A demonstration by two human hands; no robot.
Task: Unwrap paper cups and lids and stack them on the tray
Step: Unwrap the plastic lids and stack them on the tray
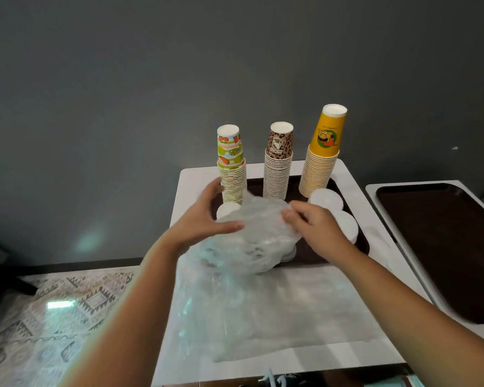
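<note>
Crinkling under both hands, a clear, glossy plastic wrapper (252,233) bulges in a rounded mound over the near half of the dark brown rectangular tray (361,244), its loose tail spreading in soft folds across the white, smooth surface (355,356) toward the viewer. The left hand (204,219) rests on the wrapper's left flank with its grip spread, fingers straight and the thumb lying flat on the film. The right hand (316,222) has its grip curled, fingertips pinching the film at the mound's top right.

On the far side of the tray stand three upside-down stacks of ribbed paper cups: a fruit-patterned stack (231,163) at left, a brown leopard-print stack (278,160) in the middle, and a taller yellow stack with a cartoon face (326,149) at right. Round white lids sit in low stacks on the tray: one (227,209) below the fruit cups, and two (326,199) (347,224) at right. More pale discs show blurred through the film.

A second dark brown tray (444,247) lies on the neighbouring white surface at right. Patterned floor tiles (67,303) shine at left.
</note>
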